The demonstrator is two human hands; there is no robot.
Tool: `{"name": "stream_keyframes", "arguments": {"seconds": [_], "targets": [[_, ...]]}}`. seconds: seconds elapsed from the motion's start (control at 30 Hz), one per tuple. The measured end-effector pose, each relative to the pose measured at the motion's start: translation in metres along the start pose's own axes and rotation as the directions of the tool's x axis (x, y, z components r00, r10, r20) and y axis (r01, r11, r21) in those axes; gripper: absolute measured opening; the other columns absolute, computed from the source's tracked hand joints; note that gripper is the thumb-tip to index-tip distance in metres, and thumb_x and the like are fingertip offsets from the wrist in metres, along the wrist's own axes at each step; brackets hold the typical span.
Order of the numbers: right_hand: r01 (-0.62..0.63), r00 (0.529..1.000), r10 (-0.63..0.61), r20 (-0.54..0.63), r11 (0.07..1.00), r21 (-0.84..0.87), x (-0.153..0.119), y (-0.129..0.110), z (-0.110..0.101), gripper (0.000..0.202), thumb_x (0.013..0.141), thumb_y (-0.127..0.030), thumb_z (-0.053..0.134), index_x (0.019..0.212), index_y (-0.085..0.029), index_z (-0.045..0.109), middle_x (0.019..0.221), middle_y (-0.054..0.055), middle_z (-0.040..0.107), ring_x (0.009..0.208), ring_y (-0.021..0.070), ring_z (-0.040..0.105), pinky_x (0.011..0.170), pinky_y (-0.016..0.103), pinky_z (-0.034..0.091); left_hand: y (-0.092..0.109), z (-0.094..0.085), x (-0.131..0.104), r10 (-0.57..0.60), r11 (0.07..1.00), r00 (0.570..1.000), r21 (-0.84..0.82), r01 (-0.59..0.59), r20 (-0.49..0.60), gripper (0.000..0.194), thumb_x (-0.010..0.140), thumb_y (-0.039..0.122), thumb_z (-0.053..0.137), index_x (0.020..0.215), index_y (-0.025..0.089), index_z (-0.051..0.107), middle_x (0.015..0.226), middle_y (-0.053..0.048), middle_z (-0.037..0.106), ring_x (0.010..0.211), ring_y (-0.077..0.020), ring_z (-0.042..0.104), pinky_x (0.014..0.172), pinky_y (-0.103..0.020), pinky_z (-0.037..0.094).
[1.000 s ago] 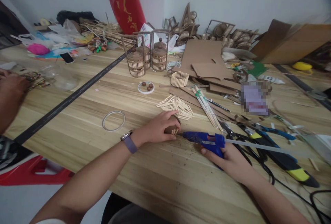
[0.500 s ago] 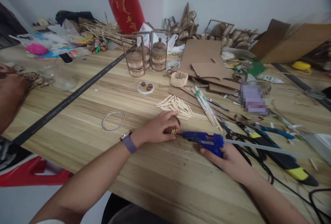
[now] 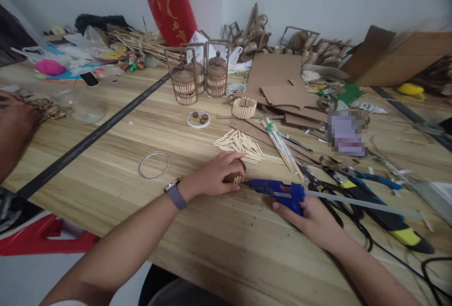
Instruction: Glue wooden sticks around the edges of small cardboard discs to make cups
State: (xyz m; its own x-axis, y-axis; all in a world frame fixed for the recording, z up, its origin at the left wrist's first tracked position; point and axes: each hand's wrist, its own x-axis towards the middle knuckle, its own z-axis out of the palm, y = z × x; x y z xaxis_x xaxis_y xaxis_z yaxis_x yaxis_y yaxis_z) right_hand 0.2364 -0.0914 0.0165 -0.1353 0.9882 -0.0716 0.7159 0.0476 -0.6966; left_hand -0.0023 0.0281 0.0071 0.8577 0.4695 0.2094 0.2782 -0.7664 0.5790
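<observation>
Your left hand, half-curled, held round brown base on wooden table, apparently steadying short sticks; right hand, wrapped tight, gripped hot-glue gun, nozzle near sticks.

Blue glue gun held up to a brown round piece

The glue gun's body sits nearly level, its dark nozzle aimed at the near edge of the round piece; whether they touch, I can't make out from here. A long, cloudy-white glue stick juts from its back end. The round piece is half hidden, with a few short pale sticks lined up along its near edge. Just beyond it, loose sticks lie in a jumbled heap.
</observation>
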Motion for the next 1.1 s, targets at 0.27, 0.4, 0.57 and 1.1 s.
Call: {"name": "stream_keyframes", "arguments": {"seconds": [0.27, 0.4, 0.57, 1.1], "targets": [[-0.002, 1.000, 0.002, 0.020, 1.000, -0.012, 0.000, 0.001, 0.000, 0.035, 0.082, -0.048, 0.051, 0.079, -0.019, 0.068, 0.076, 0.005, 0.071, 0.070, 0.0215, 0.064, 0.067, 0.031, 0.053, 0.001, 0.000, 0.001, 0.006, 1.000, 1.000, -0.006, -0.006, -0.005, 0.019, 0.079, 0.026, 0.072, 0.093, 0.022, 0.058, 0.143, -0.014, 0.042, 0.135, -0.0288, 0.036, 0.109, -0.049, 0.033], [0.006, 1.000, -0.006, 0.012, 1.000, -0.004, 0.000, 0.000, 0.000, 0.034, 0.082, -0.048, 0.051, 0.081, -0.019, 0.069, 0.078, 0.004, 0.072, 0.071, 0.0215, 0.065, 0.067, 0.030, 0.054, 0.001, 0.000, 0.001, -0.010, 0.999, 1.000, -0.031, 0.010, -0.014, 0.025, 0.079, 0.027, 0.071, 0.099, 0.021, 0.056, 0.143, -0.015, 0.042, 0.135, -0.0289, 0.036, 0.110, -0.048, 0.032], [0.021, 1.000, -0.021, -0.003, 1.000, 0.008, 0.001, -0.005, 0.000, 0.034, 0.082, -0.049, 0.052, 0.081, -0.020, 0.069, 0.079, 0.005, 0.073, 0.072, 0.0220, 0.066, 0.069, 0.031, 0.054, 0.000, 0.002, 0.000, -0.028, 0.999, 0.999, -0.033, 0.027, -0.030, 0.036, 0.078, 0.026, 0.071, 0.108, 0.021, 0.052, 0.142, -0.015, 0.042, 0.136, -0.0287, 0.035, 0.111, -0.048, 0.031], [0.011, 1.000, -0.011, 0.015, 0.999, -0.038, 0.001, -0.009, -0.001, 0.029, 0.083, -0.044, 0.050, 0.080, -0.020, 0.067, 0.077, 0.004, 0.073, 0.071, 0.0217, 0.065, 0.069, 0.032, 0.054, 0.001, 0.002, 0.000, -0.061, 0.996, 0.998, -0.068, 0.059, -0.035, 0.043, 0.075, 0.023, 0.073, 0.111, 0.023, 0.049, 0.141, -0.015, 0.042, 0.136, -0.0292, 0.035, 0.110, -0.050, 0.032]]}}
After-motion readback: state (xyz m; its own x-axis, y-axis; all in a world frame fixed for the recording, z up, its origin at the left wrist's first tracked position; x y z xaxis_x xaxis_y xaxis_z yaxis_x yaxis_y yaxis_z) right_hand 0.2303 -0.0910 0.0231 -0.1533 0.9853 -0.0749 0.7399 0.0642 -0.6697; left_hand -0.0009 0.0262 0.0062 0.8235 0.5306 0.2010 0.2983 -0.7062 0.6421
